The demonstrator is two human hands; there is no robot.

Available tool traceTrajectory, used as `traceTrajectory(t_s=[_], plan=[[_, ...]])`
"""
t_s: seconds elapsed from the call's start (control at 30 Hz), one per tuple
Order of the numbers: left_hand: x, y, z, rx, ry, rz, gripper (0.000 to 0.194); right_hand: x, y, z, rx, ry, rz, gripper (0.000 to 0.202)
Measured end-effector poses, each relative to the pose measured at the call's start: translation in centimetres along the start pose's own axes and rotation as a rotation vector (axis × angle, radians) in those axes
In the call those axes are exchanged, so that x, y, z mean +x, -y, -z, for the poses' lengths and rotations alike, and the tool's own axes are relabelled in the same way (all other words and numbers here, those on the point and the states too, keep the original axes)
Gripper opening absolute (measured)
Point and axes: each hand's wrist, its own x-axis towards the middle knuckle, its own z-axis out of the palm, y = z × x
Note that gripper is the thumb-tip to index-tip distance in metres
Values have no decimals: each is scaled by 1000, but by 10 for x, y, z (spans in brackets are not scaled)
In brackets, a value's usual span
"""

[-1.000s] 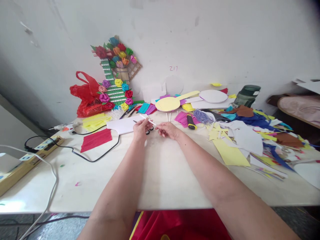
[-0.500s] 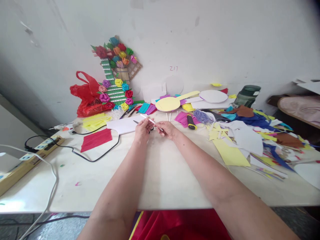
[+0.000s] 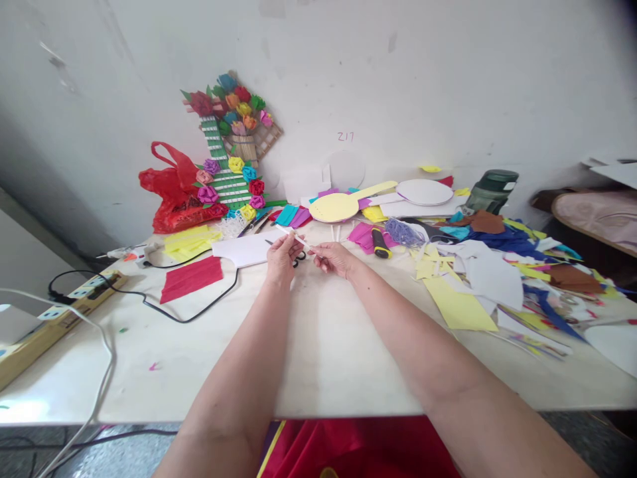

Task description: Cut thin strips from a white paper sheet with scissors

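A thin white strip [image 3: 300, 240], which looks like paper, runs slantwise between my two hands over the middle of the table. My left hand [image 3: 283, 257] pinches it near its upper left part, and that end sticks out beyond the fingers. My right hand [image 3: 332, 259] grips the lower right part, fingers curled. Just beneath and between the hands lie scissors with black handles [image 3: 299, 259], partly hidden by my left hand. A white sheet with a curved edge [image 3: 243, 250] lies left of my left hand.
On the left are red crepe paper [image 3: 192, 279], a black cord [image 3: 185, 321] and a power strip [image 3: 74, 305]. Paper flowers [image 3: 223, 162] stand against the wall. Behind my hands lies a yellow paddle-shaped cutout [image 3: 334, 208]. A yellow-black cutter [image 3: 381, 243] and paper scraps [image 3: 478, 275] are right.
The white strip has shifted slightly and lies at a steeper slant. My right hand has turned a little and moved slightly right; more of the scissor handles shows.
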Motion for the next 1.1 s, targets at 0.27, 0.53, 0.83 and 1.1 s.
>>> traceTrajectory(t_s=[0.27,0.53,0.83,1.1], plan=[[1,0,1,-71,-54,2,17,0,-2,3,-43,-80,41,20],[6,-2,6,-91,-52,-35,29,4,4,13,-64,-249,207,22],[4,-2,3,12,-67,-6,32,-3,13,63,-255,-580,108,11],[5,0,5,53,-98,-11,32,-6,20,83,-490,-659,-169,21]])
